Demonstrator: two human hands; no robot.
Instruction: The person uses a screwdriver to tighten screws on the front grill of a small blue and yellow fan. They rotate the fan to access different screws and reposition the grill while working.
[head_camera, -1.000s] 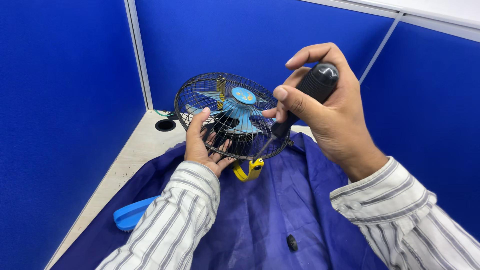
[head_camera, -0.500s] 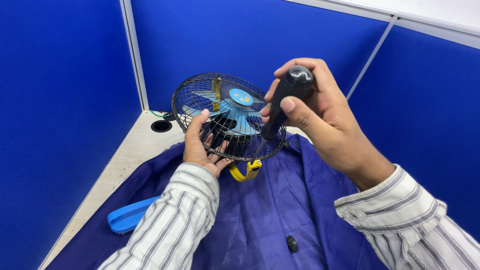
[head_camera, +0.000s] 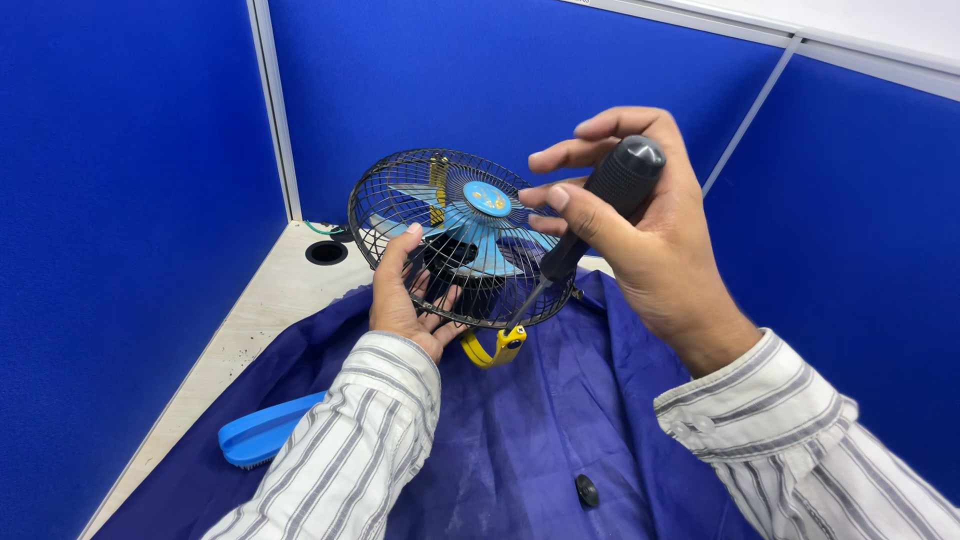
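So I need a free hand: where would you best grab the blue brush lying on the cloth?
Probably by the blue brush's long flat back, coming from above and the left. It lies flat on the dark blue cloth, beside the left sleeve, with that side open; I cannot make out a separate handle.

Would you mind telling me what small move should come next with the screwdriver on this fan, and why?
Probably ease the screwdriver tip a little further down onto the fastener at the lower rim of the fan, near the yellow clip. The right hand grips the handle with the shaft angled there, while the left hand steadies the cage. Whether the tip is seated cannot be told.
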